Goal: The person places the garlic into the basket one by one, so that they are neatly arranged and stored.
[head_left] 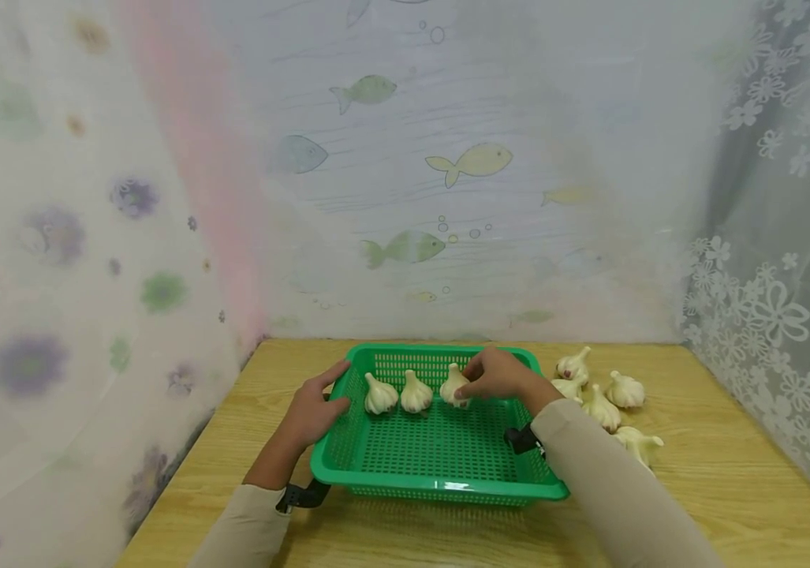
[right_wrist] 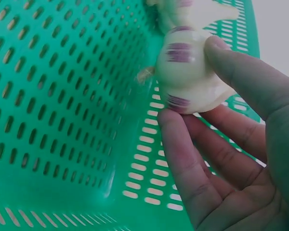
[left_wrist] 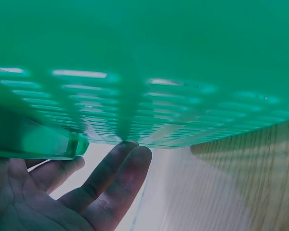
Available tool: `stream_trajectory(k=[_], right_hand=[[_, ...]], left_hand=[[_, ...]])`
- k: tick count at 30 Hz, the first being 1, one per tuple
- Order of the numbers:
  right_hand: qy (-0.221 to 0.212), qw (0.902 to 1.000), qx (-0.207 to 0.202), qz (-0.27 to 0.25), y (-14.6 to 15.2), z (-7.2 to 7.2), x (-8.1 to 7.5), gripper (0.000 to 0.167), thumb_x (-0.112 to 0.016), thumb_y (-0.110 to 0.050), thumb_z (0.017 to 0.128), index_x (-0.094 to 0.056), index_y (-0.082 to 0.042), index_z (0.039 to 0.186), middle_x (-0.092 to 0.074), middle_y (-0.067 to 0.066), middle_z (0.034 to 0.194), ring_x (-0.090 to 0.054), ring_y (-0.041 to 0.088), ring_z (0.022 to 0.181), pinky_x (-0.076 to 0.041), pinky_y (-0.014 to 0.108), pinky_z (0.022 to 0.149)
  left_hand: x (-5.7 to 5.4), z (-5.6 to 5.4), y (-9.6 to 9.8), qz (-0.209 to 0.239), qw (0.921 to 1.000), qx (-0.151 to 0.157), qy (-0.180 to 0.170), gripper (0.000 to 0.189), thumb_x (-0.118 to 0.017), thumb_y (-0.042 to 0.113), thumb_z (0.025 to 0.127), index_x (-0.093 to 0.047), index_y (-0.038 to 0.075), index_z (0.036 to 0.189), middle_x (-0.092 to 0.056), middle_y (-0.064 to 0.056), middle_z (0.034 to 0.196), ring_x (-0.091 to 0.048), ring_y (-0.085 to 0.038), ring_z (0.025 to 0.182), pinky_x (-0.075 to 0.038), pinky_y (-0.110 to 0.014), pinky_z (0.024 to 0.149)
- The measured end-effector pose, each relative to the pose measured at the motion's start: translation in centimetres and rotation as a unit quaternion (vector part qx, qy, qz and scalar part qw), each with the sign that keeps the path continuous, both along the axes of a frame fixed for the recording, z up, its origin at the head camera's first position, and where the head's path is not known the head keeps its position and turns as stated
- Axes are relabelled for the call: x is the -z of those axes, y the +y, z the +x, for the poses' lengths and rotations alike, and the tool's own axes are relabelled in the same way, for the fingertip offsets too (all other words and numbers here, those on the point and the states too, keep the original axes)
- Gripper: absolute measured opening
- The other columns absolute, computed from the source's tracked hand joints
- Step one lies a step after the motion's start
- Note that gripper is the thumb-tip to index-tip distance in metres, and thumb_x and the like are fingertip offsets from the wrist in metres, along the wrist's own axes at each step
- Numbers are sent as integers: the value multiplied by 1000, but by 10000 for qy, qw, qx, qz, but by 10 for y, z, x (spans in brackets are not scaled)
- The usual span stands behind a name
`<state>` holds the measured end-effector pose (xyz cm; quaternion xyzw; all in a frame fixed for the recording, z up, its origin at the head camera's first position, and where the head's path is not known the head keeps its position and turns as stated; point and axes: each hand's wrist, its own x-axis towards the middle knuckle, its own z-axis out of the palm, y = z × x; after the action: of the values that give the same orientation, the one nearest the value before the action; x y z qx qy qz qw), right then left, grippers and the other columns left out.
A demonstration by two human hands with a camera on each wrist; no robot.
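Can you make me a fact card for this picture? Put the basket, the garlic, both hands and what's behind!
Container: green plastic basket, full of slots, on a wood-grain table
Right hand: pinches a garlic bulb inside the basket
Left hand: touches the basket's left rim
Other garlic inside: two bulbs, side by side towards the far wall
Garlic outside: at least five more, right of the basket; the sleeve may hide others
Behind: fish-patterned sheet
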<state>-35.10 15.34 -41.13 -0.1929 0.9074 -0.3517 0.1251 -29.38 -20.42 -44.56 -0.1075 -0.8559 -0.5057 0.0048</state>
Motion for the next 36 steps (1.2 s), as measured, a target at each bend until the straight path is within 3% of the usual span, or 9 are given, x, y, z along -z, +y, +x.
stream_trajectory(k=[3, 9, 13, 21, 27, 36], right_hand=[[21, 9999, 15, 121, -2, 1, 0, 42, -83, -25, 88, -75, -1, 121, -73, 16, 120, -73, 22, 95, -61, 35, 74], [233, 9988, -82, 421, -6, 0, 2, 26, -84, -28, 87, -81, -8, 104, -77, 8, 107, -72, 14, 79, -60, 33, 70], [318, 9975, -119, 624, -8, 0, 1, 23, -85, -29, 87, -82, -11, 100, -78, 5, 103, -71, 13, 77, -59, 34, 70], [512, 9944, -255, 886, -9, 0, 1, 24, -84, -33, 87, -83, -13, 101, -78, 3, 104, -71, 17, 90, -59, 39, 78], [516, 9939, -202, 956, -11, 0, 2, 21, -84, -33, 87, -83, -15, 98, -77, 1, 100, -71, 17, 89, -59, 41, 79], [414, 9947, -87, 941, -15, 0, 6, 29, -84, -32, 87, -81, -12, 108, -78, 2, 105, -72, 18, 93, -60, 38, 79]], left_hand=[[-1, 0, 0, -20, 10000, 5, 20, 68, -55, 8, 99, -36, 18, 163, -30, -7, 170, -61, -47, 128, -56, -37, 65], [-2, 0, 0, -26, 10000, 16, 34, 68, -56, 9, 99, -37, 18, 163, -31, -9, 169, -62, -46, 126, -56, -37, 64], [-2, -1, 0, -11, 10000, -2, 4, 68, -56, 8, 99, -37, 19, 163, -31, -9, 169, -63, -46, 126, -56, -37, 64], [-3, -1, -1, 6, 10000, 18, 18, 68, -56, 8, 99, -36, 18, 163, -31, -10, 169, -62, -47, 126, -57, -38, 64], [-3, -1, -1, 5, 10000, 27, 44, 68, -56, 8, 99, -36, 18, 163, -31, -11, 169, -63, -47, 126, -57, -38, 64], [-3, 1, 0, -17, 10000, 32, 45, 68, -56, 8, 99, -36, 17, 163, -30, -8, 170, -62, -47, 126, -55, -37, 64]])
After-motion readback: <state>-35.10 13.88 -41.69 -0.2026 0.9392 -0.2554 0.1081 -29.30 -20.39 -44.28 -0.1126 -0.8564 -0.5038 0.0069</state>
